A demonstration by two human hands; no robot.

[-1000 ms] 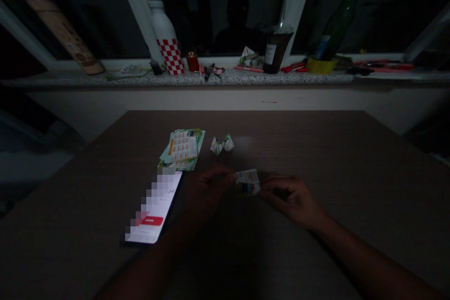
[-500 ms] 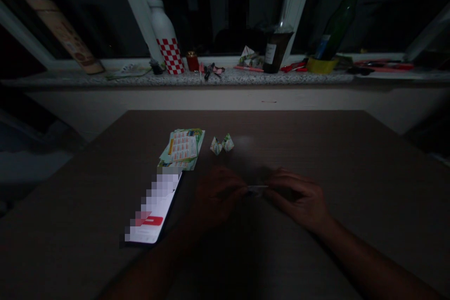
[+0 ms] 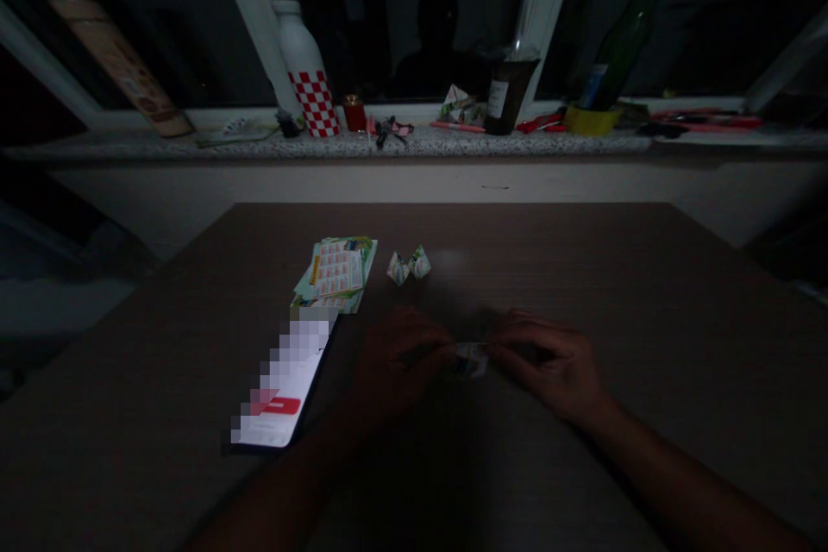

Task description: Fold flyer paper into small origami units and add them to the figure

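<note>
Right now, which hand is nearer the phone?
Left. The left hand is just to the right of the phone, apart from it; the right hand is farther right, on the other side of the paper that both hold.

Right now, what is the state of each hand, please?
Left hand: closed, pinching the small printed paper by its left edge.
Right hand: closed, pinching the paper's right edge.
</note>
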